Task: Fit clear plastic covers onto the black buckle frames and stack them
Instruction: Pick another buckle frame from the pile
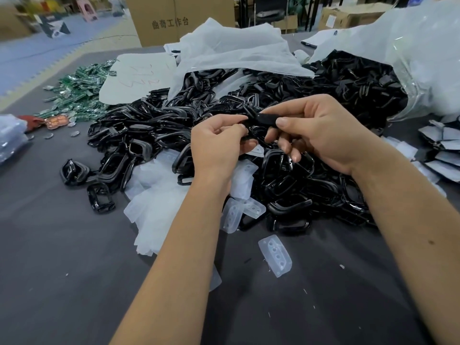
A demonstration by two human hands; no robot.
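A big heap of black buckle frames (286,185) covers the middle of the grey table (62,270). Above the heap, my left hand (219,143) and my right hand (316,130) together hold one black buckle frame (263,119); both pinch it between thumb and fingers. Clear plastic covers (159,195) lie in a loose pile under my left forearm. One single clear cover (275,255) with a row of holes lies apart on the table near me. Whether a cover sits on the held frame I cannot tell.
A torn white bag (236,53) and a clear bag (423,61) spill more black frames at the back. Green packets (79,93) lie far left. Grey flat pieces (443,150) sit at the right edge. A cardboard box (174,18) stands behind the table.
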